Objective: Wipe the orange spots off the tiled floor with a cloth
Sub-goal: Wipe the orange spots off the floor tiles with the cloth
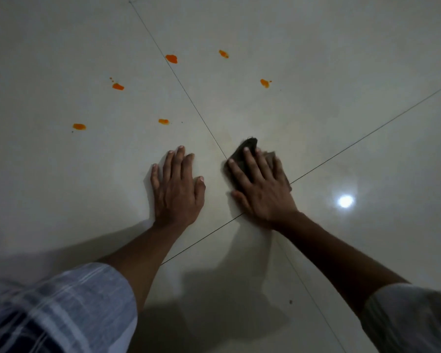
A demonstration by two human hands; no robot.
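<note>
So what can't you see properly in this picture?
- Most of the cloth: the right hand presses flat on it, head view.
- The floor under that cloth: any spot there is hidden.
- The tiny specks by the orange spots: too small to tell.
- The left hand palm: it faces down on the tile.

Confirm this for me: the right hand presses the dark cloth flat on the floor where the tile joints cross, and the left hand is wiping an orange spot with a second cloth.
Not quite. The head view shows the left hand lying flat on the bare floor with no cloth, short of the nearest orange spot. The rest stands: the right hand presses the dark cloth where the tile joints cross.
</note>
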